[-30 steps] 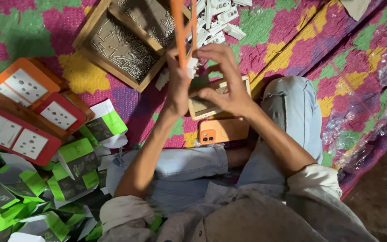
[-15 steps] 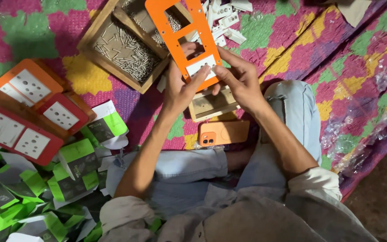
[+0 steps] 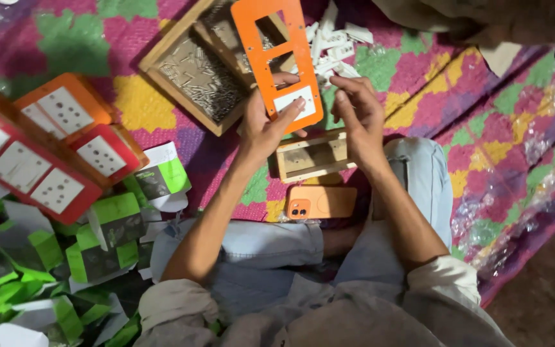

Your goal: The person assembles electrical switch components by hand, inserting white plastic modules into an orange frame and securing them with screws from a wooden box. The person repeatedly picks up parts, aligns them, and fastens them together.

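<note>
Your left hand [image 3: 266, 123] grips the orange plate [image 3: 276, 58] at its lower end, thumb pressed on the white insert [image 3: 295, 101] w/ fingers behind. Plate stands up over the wooden tray of screws [image 3: 195, 74]. Your right hand [image 3: 359, 115] sits just beside the plate's edge, fingertips pinched together. Small wooden frame [image 3: 313, 156] and orange phone [image 3: 321, 202] lie below, near your knees.

Smooth orange plastic plate [image 3: 276, 58], raw wooden tray [image 3: 313, 156], woven mat [image 3: 133, 103]
</note>
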Available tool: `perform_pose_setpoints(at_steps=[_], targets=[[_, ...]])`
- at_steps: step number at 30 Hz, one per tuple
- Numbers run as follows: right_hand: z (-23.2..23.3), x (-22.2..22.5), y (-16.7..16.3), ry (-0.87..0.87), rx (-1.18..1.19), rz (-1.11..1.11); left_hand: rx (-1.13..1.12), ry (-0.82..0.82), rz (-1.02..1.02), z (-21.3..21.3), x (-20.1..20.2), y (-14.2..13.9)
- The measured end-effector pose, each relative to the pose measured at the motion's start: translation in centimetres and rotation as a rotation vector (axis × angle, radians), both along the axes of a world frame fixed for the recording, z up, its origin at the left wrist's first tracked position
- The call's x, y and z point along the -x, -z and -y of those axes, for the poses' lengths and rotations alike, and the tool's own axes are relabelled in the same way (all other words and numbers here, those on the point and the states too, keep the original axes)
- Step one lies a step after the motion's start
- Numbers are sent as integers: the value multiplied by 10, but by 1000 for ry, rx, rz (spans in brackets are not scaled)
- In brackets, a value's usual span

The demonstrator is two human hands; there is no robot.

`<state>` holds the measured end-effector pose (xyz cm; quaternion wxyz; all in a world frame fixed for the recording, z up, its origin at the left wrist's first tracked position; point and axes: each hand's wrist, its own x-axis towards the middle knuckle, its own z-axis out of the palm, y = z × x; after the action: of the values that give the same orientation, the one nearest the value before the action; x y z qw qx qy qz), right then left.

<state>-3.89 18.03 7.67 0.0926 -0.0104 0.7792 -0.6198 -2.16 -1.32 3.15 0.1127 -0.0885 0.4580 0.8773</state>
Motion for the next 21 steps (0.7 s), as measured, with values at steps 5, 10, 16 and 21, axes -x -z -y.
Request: perform_pose_setpoints(at_steps=[5,10,16,21], targets=[[10,4,-17,32,-90,-97,171,-27,-151,-7,0,5],[45,1,-67,-280,-561,-607,290,106,-145,-28,-17,29],[146,36,-37,-764,-700,-741,520,6,-388,-63,-28,86],[201,62,19,-810,-944,-865,686,212,-329,-67,-35,106]])
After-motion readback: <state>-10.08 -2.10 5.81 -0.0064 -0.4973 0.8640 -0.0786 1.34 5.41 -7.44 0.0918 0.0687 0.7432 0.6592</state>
